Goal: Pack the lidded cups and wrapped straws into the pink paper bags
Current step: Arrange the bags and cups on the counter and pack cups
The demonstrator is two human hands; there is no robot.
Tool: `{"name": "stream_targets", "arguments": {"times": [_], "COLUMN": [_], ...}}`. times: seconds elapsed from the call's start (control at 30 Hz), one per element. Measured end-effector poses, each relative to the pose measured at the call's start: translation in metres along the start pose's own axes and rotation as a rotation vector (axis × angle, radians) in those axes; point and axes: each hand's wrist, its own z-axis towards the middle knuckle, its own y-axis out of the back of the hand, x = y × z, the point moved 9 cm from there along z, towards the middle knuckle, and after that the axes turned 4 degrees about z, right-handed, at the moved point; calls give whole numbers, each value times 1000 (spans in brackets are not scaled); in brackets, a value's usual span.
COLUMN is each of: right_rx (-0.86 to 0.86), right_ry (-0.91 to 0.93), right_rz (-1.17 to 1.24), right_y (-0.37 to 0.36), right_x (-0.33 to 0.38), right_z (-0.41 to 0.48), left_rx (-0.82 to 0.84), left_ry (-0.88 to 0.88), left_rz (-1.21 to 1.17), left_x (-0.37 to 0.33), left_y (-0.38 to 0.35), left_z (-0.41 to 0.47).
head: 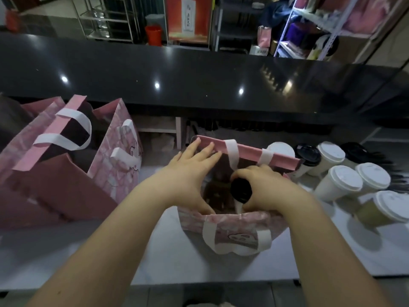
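Step in hand, cup into bag: your right hand has its fingers gripping the black-lidded cup at frame centre, partway into the bag that your left hand spreads with straight fingers; next move probably calls for lowering it upright, then releasing.
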Motion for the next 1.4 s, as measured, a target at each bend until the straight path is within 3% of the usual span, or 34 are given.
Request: {"name": "stream_targets", "arguments": {"times": [0.13,0.3,0.57,0.83,1.17,1.4], "right_rx": [-94,-116,-255,-168,118,234], "right_ry": [-5,79,147,296,316,314], "right_rz": [-130,48,-20,-150,-287,-184], "right_y": [-3,-11,-17,-41,-85,-92], "right_x": [6,23,32,46,33,23], "right_z": [17,31,32,18,21,29], "left_rx": [-18,9,-16,-60,-92,-79], "left_ry": [-32,0,-7,21,27,37], "left_rz": [55,63,29,52,102,121], "left_x": [-10,-4,-1,0,-6,-11], "left_y": [-2,-6,-8,-5,-7,-8], "left_z": [-4,-4,-2,-5,-10,-12]}}
